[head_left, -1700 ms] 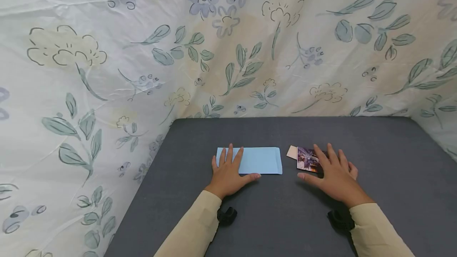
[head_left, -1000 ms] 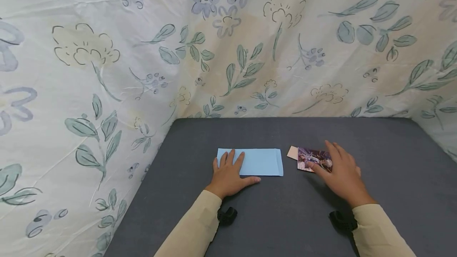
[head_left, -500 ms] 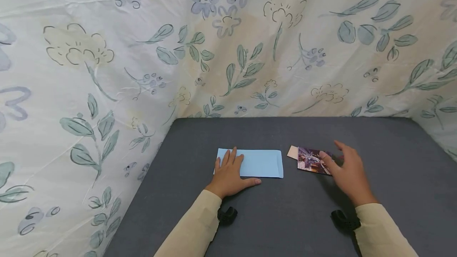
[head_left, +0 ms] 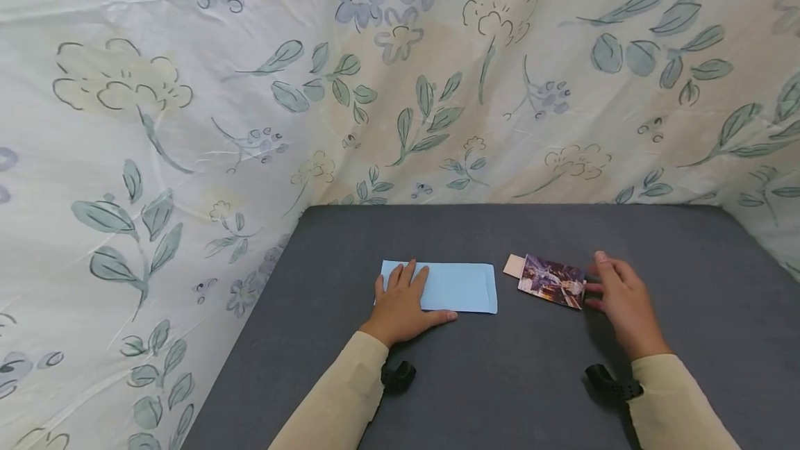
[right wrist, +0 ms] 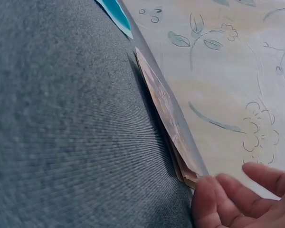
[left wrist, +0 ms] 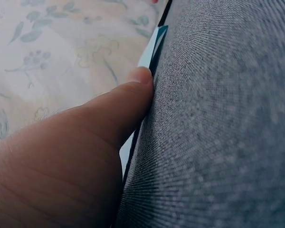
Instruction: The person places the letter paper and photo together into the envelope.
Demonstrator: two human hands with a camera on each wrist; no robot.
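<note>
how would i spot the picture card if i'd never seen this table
On the dark grey table, look between the light-blue envelope and the person's right hand. The picture card lies just left of that hand, a pale piece sticking out at its left end. Its busy, dark purplish print sets it apart from the plain blue and pale neighbours.

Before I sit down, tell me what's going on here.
A person's left hand rests on the left part of a light-blue envelope. Their right hand is at the right edge of a picture card, with a pale card poking out past its left end. The envelope lies apart from the cards on the dark table.
</note>
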